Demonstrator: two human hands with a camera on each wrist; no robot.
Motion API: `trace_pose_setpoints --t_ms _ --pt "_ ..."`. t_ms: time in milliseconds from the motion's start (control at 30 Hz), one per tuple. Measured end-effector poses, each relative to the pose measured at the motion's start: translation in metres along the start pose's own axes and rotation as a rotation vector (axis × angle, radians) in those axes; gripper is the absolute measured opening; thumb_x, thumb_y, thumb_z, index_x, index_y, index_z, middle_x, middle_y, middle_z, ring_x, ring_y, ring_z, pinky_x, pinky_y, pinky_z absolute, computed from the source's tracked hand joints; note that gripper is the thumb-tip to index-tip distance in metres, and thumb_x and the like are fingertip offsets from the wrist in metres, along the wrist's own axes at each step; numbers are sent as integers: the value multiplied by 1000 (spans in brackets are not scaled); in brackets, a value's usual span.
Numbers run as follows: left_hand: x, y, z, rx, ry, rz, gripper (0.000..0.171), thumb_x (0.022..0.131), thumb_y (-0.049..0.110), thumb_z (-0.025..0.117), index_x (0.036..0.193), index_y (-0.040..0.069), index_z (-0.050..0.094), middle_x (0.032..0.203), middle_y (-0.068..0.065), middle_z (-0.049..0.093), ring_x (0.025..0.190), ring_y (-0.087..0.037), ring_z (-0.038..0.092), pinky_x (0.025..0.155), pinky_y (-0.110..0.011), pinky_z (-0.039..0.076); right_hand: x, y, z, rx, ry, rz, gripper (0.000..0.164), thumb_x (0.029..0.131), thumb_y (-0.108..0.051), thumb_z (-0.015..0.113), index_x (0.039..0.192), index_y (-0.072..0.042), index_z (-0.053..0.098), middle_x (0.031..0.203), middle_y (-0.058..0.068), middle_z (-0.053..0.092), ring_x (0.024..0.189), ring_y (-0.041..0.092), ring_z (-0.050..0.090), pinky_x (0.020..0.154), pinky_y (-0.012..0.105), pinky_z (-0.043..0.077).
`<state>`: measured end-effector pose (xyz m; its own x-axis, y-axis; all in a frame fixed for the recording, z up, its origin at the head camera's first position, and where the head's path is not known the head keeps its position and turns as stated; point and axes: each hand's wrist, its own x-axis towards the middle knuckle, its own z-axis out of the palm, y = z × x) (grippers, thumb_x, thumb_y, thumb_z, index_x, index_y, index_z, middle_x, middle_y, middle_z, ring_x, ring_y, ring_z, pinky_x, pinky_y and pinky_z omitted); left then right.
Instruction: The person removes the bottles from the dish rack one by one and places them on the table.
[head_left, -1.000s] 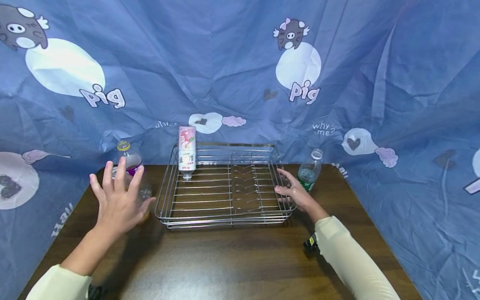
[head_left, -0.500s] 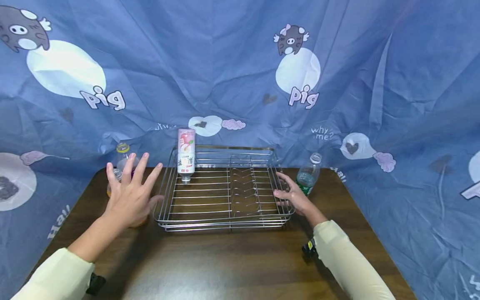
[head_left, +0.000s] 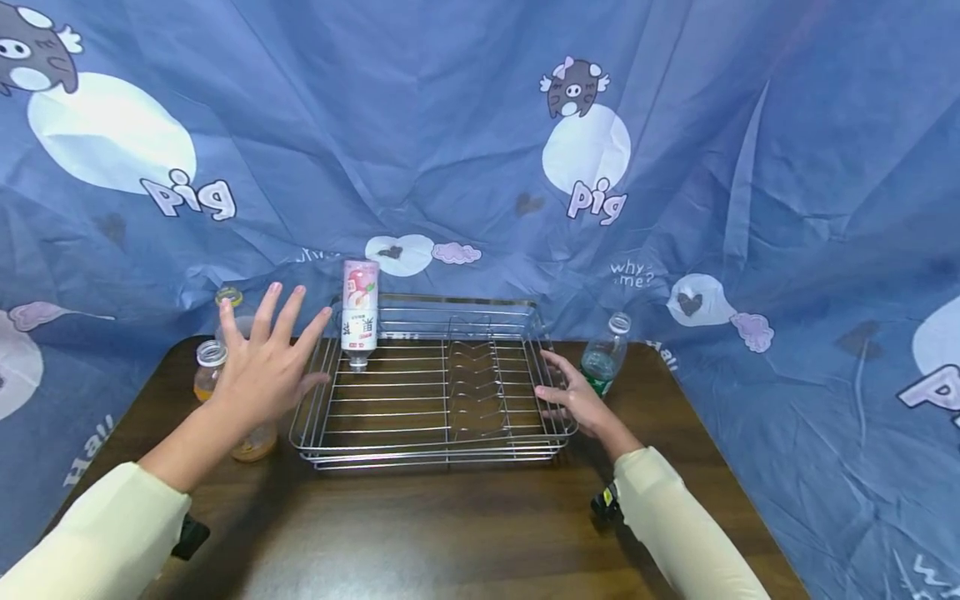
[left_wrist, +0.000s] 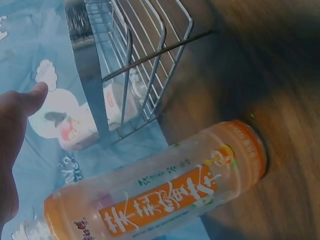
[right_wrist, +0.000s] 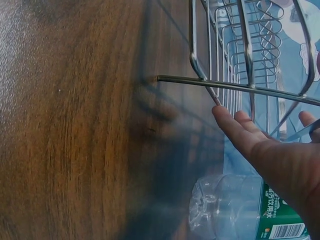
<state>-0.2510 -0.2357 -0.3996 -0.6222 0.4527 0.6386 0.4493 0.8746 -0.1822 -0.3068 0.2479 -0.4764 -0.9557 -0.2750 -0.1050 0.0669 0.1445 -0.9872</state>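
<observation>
A chrome wire dish rack (head_left: 427,457) stands on the wooden table. My right hand (head_left: 581,400) holds its right side, the fingers reaching over and against the wires. My left hand (head_left: 262,367), fingers spread, hovers left of the rack and holds nothing. Below and behind it stands a clear plastic bottle with an orange label (left_wrist: 155,195), mostly hidden by the hand in the head view. Upside down in the rack's back left corner leans a pink-and-white peach drink bottle (head_left: 360,304).
Right of the rack, close to my right hand, is a clear bottle with a green label (head_left: 602,358). At the far left stand an open-necked bottle with orange (head_left: 210,367) and a yellow-ringed bottle (head_left: 228,297). A blue printed cloth (head_left: 450,167) hangs behind the table.
My left hand has moved from in front of the left bottles toward the rack's left side, fingers still spread. The right hand stays on the rack. The head view has shifted slightly.
</observation>
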Motion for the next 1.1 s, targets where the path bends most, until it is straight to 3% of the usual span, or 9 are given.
trace_pose_setpoints --t_ms 200,367,533,833,1100 --pt "5 2 3 -1 5 34 105 59 39 95 147 10 46 157 -28 29 152 -44 7 103 -85 2 0 0 -1 18 -14 5 78 95 -3 64 160 -17 24 159 26 18 124 50 47 91 67 50" --pt "9 -1 1 22 -23 52 104 61 37 95 148 10 44 158 -28 26 151 -44 10 108 -81 2 -1 -2 1 18 -12 7 78 95 -3 65 160 -16 24 158 28 19 123 48 48 91 68 50" --pt "17 -5 -2 41 -57 120 109 62 41 95 151 8 42 160 -30 21 149 -46 16 114 -74 1 -1 -2 1 19 -9 16 79 95 -2 65 160 -17 24 158 28 21 123 50 47 91 68 49" --pt "34 -10 5 51 -114 246 115 63 47 93 154 5 37 158 -33 23 146 -48 24 116 -63 25 -1 -3 -2 14 -18 6 80 95 -1 63 161 -15 21 158 29 19 114 36 54 89 66 51" --pt "42 -8 9 79 -189 266 112 67 49 90 155 5 36 157 -33 27 144 -47 28 114 -66 26 0 -1 -2 26 -22 12 80 95 -1 64 161 -15 20 157 30 19 121 47 49 90 67 50"
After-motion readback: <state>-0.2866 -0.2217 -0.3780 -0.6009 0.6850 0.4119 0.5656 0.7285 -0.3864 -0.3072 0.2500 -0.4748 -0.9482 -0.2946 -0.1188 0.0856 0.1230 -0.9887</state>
